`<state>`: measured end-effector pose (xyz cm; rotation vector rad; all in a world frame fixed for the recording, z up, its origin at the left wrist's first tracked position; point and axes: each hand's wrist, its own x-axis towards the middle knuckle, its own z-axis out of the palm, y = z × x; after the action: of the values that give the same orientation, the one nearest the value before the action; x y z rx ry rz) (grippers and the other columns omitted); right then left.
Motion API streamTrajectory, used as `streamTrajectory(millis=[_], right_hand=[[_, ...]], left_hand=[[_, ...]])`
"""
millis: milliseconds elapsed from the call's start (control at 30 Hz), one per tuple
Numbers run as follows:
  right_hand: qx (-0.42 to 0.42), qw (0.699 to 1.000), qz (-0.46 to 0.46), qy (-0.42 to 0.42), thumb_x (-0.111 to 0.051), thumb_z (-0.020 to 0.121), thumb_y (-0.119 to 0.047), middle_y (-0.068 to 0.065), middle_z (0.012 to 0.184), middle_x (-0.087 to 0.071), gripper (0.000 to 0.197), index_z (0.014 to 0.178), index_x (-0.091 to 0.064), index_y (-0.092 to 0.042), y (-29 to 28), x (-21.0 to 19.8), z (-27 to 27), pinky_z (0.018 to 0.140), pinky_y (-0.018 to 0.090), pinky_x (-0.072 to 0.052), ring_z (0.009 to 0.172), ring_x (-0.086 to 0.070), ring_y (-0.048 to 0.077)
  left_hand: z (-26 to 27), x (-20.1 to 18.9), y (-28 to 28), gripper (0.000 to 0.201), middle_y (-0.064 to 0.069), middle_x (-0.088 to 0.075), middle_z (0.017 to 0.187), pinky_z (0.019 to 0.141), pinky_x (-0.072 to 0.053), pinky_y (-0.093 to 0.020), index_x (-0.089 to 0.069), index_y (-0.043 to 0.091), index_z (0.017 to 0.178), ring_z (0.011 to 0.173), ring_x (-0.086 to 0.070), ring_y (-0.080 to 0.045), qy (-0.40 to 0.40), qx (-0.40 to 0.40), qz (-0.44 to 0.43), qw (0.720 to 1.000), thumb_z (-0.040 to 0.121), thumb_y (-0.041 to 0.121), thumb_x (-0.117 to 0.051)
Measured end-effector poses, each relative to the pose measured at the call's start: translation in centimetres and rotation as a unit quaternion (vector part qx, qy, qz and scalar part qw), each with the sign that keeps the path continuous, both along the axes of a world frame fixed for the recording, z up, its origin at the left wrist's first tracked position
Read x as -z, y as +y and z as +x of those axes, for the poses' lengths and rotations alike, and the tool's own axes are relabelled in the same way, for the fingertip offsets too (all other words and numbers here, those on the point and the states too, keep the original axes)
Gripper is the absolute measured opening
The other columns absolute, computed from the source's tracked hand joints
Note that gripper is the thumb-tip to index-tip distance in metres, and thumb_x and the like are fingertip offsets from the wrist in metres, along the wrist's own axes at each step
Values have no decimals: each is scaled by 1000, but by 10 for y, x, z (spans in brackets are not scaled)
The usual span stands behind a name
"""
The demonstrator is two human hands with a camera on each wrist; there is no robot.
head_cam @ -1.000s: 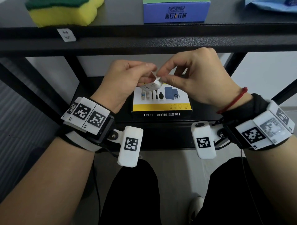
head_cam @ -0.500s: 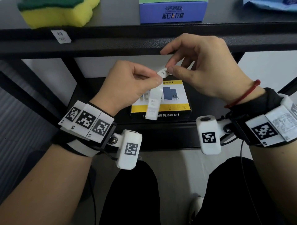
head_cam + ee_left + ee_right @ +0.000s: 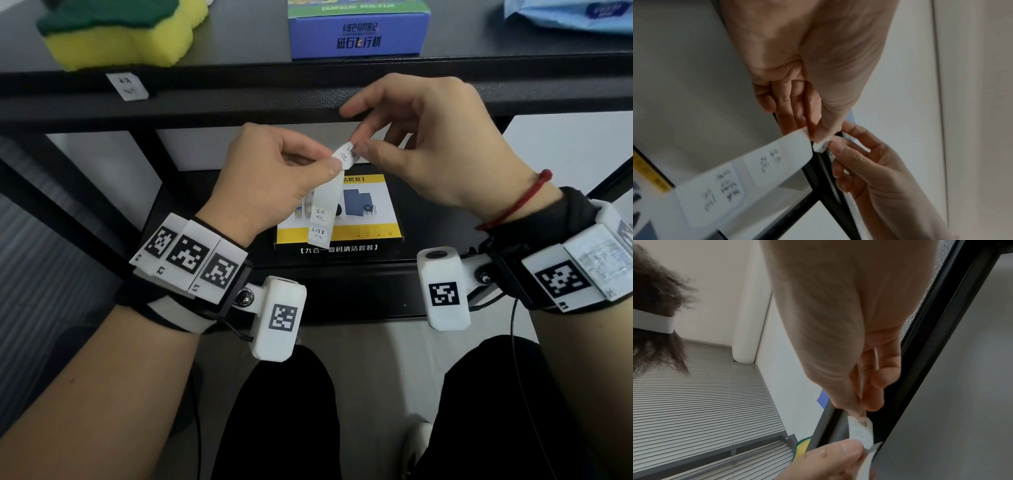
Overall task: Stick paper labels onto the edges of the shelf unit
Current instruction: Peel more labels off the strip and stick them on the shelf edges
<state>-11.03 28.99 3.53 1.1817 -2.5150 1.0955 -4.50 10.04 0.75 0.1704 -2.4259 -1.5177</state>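
My left hand pinches the top of a white backing strip that hangs down with two handwritten labels on it; the same strip shows in the left wrist view. My right hand pinches a small handwritten label between thumb and finger, partly peeled from the strip's top end. That label also shows in the right wrist view. Both hands are just below the black shelf edge. One white label sticks on that edge at the left.
On the upper shelf sit a yellow and green sponge, a blue box and a light blue packet. A yellow and white boxed kit lies on the lower shelf behind the hands. My knees are below.
The backing strip has unfolded and now hangs down from my left hand. My right hand has lifted and pulled the top label up off the strip, toward the shelf edge.
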Motion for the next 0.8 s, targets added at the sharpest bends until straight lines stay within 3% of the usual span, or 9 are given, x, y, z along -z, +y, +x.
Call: streamTrajectory(millis=[100,233,433,600,633,733,800], right_hand=[[45,999,-27,0,-72,88,-22,-14,85,-74,19,107,-70,-26,5,2,1,72,13,-47,62,-67,12],[83,996,-21,-29,-75,89,-33,-19,71,-69,5,90,-74,-28,11,4,1,65,12,-46,54,-67,7],[43,994,-57,-81,-75,91,-31,0,77,-77,10,84,-74,-23,9,4,-1,53,9,-45,48,-63,7],[51,992,-87,-76,-73,91,-28,-1,76,-76,13,85,-76,-17,7,1,-2,53,16,-48,48,-62,9],[60,992,-88,-70,-72,90,-28,0,75,-76,14,84,-76,-16,6,0,-3,54,16,-47,48,-62,9],[89,990,-97,-42,-70,85,-26,1,72,-75,11,78,-75,-19,3,-5,-4,57,18,-47,50,-61,7],[100,988,-110,-31,-68,83,-25,-1,70,-74,10,75,-73,-22,1,-9,-4,58,19,-47,51,-60,6]], left_hand=[[0,0,2,6,4,-80,82,77,-60,-22,-79,24,83,77,-74,-8,9,-5,42,999,81,21,-85],[0,0,4,11,2,-81,89,84,-61,-25,-80,15,92,85,-77,-10,11,6,84,996,82,19,-83],[-3,-1,8,13,-3,-82,99,93,-60,-35,-80,15,98,95,-78,-17,28,19,122,992,85,18,-80],[-7,-3,12,9,2,-82,90,80,-57,-22,-80,17,94,86,-77,-9,32,15,134,990,86,18,-80],[-8,-4,13,8,2,-82,89,79,-57,-22,-80,17,94,85,-77,-9,33,13,136,990,86,19,-80],[-10,-8,16,15,-3,-82,90,88,-61,-38,-82,15,96,88,-79,-19,35,17,147,988,85,24,-80],[-11,-13,19,8,4,-82,82,82,-57,-27,-81,20,91,78,-76,-8,41,16,145,988,88,25,-77]])
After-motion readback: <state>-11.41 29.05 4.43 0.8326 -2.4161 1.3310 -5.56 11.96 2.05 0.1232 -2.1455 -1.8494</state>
